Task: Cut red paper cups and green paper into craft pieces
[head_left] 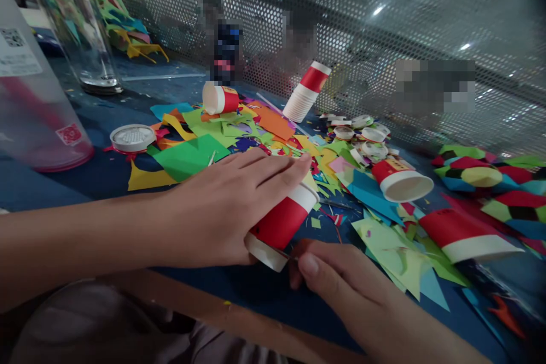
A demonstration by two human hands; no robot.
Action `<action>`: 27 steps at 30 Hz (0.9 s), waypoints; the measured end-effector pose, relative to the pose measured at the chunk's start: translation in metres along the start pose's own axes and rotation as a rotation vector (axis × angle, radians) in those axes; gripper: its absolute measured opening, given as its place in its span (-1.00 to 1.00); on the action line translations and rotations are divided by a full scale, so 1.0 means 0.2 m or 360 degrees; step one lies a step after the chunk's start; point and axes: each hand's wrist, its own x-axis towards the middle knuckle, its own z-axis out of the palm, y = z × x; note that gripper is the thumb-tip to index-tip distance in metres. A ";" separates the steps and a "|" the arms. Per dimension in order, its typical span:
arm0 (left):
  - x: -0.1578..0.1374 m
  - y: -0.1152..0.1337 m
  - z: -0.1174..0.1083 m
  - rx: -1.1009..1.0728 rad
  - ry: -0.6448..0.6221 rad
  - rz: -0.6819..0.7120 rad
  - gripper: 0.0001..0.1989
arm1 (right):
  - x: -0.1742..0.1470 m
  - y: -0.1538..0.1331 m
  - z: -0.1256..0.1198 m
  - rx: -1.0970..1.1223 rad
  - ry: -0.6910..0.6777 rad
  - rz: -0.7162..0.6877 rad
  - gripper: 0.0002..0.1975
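A red and white paper cup (284, 222) lies tilted on its side at the table's front. My left hand (236, 196) is closed over it from above, pressing it down, the fingers reaching across toward its far rim. At the cup's near end, my right hand (336, 278) is pinched, thumb against fingers, right beside the white band. Something thin and dark seems to sit between those fingertips and the cup, too small to name. Bright paper scraps (187, 156) are spread just beyond my left hand.
A stack of cups (305, 94) leans at the back. Cut cups (401, 179) and a cut cup piece (464, 236) lie to the right, beside cut-off cup bottoms (373, 135). A drinking glass (91, 40), a plastic bottle (38, 108) and a white disc (132, 137) stand left. A perforated metal screen (362, 28) rises behind.
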 end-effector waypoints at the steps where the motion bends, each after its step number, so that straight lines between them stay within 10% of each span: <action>1: 0.00 0.00 0.00 0.0006 0.0008 0.0009 -0.06 | 0.00 -0.01 0.00 -0.0033 -0.0019 -0.0008 -0.52; 27: -0.01 0.01 0.00 -0.0022 0.0047 0.0008 -0.08 | 0.00 0.02 0.05 -0.0087 0.0175 0.0001 -0.53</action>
